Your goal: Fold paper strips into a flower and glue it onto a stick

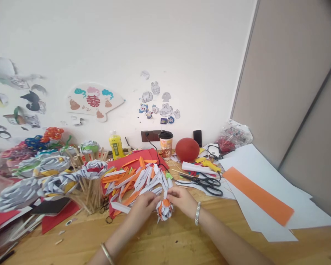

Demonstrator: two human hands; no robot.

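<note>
My left hand and my right hand meet near the front middle of the table, fingers closed in pinches. Between them is a small cluster of white and orange folded paper, its lower part showing below the fingertips. Both hands grip its upper part, where a white folded strip stands up; the exact finger contact is partly hidden. Just beyond my hands lies a loose heap of white and orange folded paper strips. Some of these strips reach close to my left hand.
Black-handled scissors, a yellow glue gun and a red balloon lie back right. An orange paper strip rests on white sheets. A lidded cup and yellow bottle stand behind. Finished paper pieces and wooden sticks crowd the left.
</note>
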